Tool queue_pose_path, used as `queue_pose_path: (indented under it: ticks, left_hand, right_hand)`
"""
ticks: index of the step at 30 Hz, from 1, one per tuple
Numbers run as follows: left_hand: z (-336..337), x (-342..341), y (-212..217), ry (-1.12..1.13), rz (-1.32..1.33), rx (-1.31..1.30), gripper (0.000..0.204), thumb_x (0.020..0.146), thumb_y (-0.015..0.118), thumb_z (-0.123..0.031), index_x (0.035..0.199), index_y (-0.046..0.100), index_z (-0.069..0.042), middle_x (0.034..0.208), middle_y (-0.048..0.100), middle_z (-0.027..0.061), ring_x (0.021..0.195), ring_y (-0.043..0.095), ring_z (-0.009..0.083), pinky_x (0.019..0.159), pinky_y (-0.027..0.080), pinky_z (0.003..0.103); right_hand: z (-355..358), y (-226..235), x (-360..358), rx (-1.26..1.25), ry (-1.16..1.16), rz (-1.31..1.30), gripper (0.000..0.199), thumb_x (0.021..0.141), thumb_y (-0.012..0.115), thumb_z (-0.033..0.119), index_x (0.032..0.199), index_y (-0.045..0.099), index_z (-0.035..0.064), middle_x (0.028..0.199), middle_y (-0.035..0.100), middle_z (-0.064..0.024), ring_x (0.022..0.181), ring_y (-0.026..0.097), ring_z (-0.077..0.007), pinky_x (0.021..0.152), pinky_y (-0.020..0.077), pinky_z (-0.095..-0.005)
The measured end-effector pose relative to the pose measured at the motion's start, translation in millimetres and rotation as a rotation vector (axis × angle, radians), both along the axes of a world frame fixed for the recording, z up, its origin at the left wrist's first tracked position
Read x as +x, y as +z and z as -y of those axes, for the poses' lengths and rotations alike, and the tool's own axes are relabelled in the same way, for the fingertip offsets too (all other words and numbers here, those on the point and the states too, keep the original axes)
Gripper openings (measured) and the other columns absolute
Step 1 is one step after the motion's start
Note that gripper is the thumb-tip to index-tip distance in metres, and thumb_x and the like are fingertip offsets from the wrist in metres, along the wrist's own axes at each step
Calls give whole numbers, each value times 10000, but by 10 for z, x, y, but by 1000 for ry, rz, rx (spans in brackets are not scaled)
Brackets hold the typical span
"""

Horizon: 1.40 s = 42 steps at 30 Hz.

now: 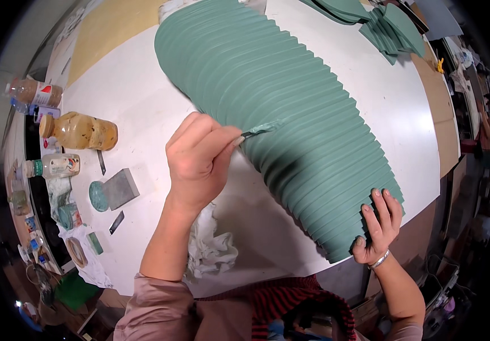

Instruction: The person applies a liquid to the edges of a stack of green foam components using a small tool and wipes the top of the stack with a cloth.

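Note:
A long row of green sheet pieces (307, 113) lies overlapped like a fan across the white table, their edges stepped. My left hand (202, 159) is closed in a pinch on a thin dark tool (249, 134). Its far end is coated in wet green paste (267, 127) and rests against the left edges of the pieces; whether it is a brush or a spatula I cannot tell. My right hand (381, 227) grips the near right end of the row, thumb on one side and fingers on the other. A silver bracelet (379, 260) circles that wrist.
A crumpled white cloth (214, 244) lies beside my left forearm. Further left are a grey block (121, 189), a round green dish (98, 196), a dark blade (117, 222) and several bottles, one a jar of amber liquid (86, 131). More green pieces (392, 31) lie at the far right.

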<state>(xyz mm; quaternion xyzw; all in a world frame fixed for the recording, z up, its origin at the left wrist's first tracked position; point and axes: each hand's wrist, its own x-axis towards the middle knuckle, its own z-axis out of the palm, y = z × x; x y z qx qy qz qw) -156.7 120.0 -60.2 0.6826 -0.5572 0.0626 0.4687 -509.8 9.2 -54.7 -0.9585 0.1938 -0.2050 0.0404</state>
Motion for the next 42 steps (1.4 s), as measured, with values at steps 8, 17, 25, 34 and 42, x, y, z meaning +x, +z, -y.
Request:
queue_pose_path:
  ticks: [8, 17, 25, 34, 42]
  left_hand:
    - [15, 35, 92, -7, 154, 24, 219, 652, 716, 111, 826, 692, -19, 665, 529, 49, 617, 501, 202, 530, 390, 304]
    - [-32, -17, -13, 45, 41, -33, 158, 693, 699, 83, 817, 680, -13, 669, 531, 61, 619, 500, 218, 543, 396, 304]
    - [-259, 162, -274, 267, -289, -35, 49, 859, 649, 36, 873, 635, -9, 727, 536, 23, 656, 467, 111, 599, 374, 240]
    - [-420, 548, -625, 410, -712, -107, 27, 931, 601, -7, 911, 603, 11, 752, 477, -47, 669, 359, 37, 588, 313, 197]
    - [-373, 692, -726, 341, -717, -109, 22, 908, 589, 40, 899, 605, 30, 795, 505, -4, 682, 398, 65, 613, 351, 214]
  right_hand:
    - [2, -23, 17, 17, 4, 19, 464, 868, 469, 362, 1141, 673, 47, 1243, 640, -239, 1206, 547, -440, 1005, 382, -541]
    - [-7, -28, -17, 6, -5, -6, 481, 839, 479, 368, 1131, 671, 38, 1251, 636, -246, 1226, 532, -446, 1002, 384, -548]
    - [-16, -44, -45, 29, -6, -23, 503, 850, 467, 371, 1180, 649, 38, 1283, 615, -257, 1251, 510, -459, 1025, 350, -563]
    - [-30, -38, -77, 18, -1, -55, 527, 854, 457, 376, 1226, 623, 41, 1314, 593, -261, 1269, 493, -464, 1037, 331, -575]
    - [-17, -50, -100, 7, 14, -78, 565, 856, 443, 376, 1303, 584, 61, 1357, 560, -262, 1283, 478, -461, 1035, 332, -575]
